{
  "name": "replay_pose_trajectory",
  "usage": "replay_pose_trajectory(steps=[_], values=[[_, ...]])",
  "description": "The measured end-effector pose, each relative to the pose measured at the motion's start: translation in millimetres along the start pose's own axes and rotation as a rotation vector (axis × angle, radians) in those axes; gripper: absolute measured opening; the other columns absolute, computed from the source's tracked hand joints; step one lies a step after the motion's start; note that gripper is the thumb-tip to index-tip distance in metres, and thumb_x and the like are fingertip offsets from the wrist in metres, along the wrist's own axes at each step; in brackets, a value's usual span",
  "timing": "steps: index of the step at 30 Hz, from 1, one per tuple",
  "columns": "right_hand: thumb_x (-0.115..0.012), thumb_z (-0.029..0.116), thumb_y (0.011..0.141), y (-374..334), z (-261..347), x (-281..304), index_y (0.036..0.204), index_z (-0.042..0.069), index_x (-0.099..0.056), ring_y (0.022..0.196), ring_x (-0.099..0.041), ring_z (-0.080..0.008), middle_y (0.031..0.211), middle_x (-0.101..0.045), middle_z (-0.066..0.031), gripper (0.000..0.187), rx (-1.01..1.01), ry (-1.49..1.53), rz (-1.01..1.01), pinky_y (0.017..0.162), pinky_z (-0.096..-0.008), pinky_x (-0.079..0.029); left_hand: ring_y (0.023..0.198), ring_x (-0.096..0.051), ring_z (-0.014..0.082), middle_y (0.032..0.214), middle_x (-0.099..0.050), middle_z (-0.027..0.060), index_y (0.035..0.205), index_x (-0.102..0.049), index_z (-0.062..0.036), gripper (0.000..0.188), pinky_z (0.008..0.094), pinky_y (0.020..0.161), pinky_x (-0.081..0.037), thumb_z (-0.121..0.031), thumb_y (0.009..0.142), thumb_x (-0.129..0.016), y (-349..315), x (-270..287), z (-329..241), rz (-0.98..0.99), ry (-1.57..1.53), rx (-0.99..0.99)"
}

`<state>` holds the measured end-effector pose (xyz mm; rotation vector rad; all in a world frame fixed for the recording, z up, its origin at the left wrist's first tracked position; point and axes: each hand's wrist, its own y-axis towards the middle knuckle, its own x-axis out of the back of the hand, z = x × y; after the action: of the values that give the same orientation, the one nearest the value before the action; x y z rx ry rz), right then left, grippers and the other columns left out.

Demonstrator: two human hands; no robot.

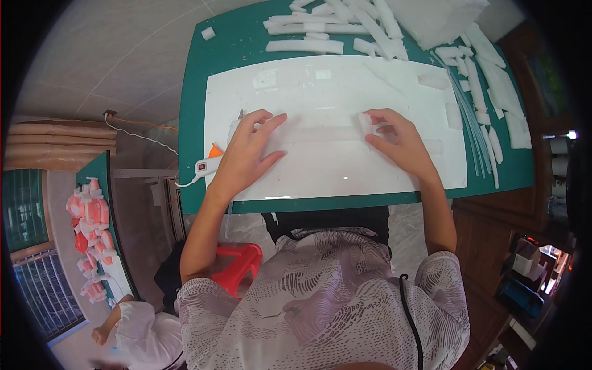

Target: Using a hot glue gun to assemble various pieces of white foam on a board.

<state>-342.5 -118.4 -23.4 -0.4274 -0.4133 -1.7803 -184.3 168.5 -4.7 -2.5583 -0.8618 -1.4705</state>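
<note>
My left hand (246,151) is open over the left part of a white board (296,179), thumb and fingers apart with nothing between them. Beside it lies a white hot glue gun (208,166) with a red switch and an orange trigger (214,150), partly hidden behind the hand. My right hand (399,140) pinches a small white foam piece (365,123) between thumb and fingers. A long pale foam strip (320,134) lies flat on the board between my hands; its right part passes beneath my right hand.
The green tabletop (196,80) carries several white foam strips (305,47) at the back. Thin translucent sticks (472,117) and more foam pieces (493,80) lie at the right. A red stool (246,262) stands below left. At another table with pink pieces (92,213) sits a person (148,336).
</note>
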Motion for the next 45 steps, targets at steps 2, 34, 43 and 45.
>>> replay_pose_trajectory(steps=[2,34,43,45], values=[[-0.071,0.007,0.081,-3,8,1,0.121,0.004,-0.062,0.105,-0.058,-0.0193,0.117,-0.062,-0.0092,0.041,-0.02,-0.038,0.017,0.089,-0.0323,-0.048,0.113,-0.053,0.0323,0.129,-0.047,0.0146,0.134,-0.053,-0.0136,0.062,0.0376,0.094,-0.047,-0.008,0.077,-0.078,-2,4,-3,-0.034,0.006,-0.041],[-0.071,0.004,0.079,-4,15,-3,0.117,0.002,-0.063,0.093,-0.062,-0.0257,0.111,-0.066,-0.0124,0.039,0.131,-0.183,-0.009,0.084,-0.032,-0.049,0.084,-0.064,0.0158,0.098,-0.07,0.0107,0.126,-0.053,0.0,0.041,0.0299,0.075,-0.05,-0.006,0.087,-0.064,-81,55,8,-0.204,-0.244,0.399],[-0.071,0.004,0.079,-4,16,-5,0.116,0.002,-0.063,0.093,-0.062,-0.0264,0.111,-0.066,-0.0128,0.037,0.17,-0.211,-0.006,0.085,-0.0326,-0.049,0.072,-0.059,0.0139,0.084,-0.065,0.0078,0.123,-0.056,-0.0029,0.042,0.0296,0.064,-0.047,-0.017,0.086,-0.069,-75,56,-12,-0.14,-0.336,0.504],[-0.071,0.004,0.079,-5,16,-5,0.116,0.002,-0.063,0.093,-0.062,-0.0266,0.111,-0.066,-0.0129,0.037,0.169,-0.205,-0.01,0.085,-0.0327,-0.049,0.07,-0.058,0.0135,0.082,-0.064,0.0071,0.122,-0.056,-0.0026,0.042,0.0293,0.062,-0.046,-0.018,0.085,-0.07,-73,55,-14,-0.132,-0.349,0.522]])
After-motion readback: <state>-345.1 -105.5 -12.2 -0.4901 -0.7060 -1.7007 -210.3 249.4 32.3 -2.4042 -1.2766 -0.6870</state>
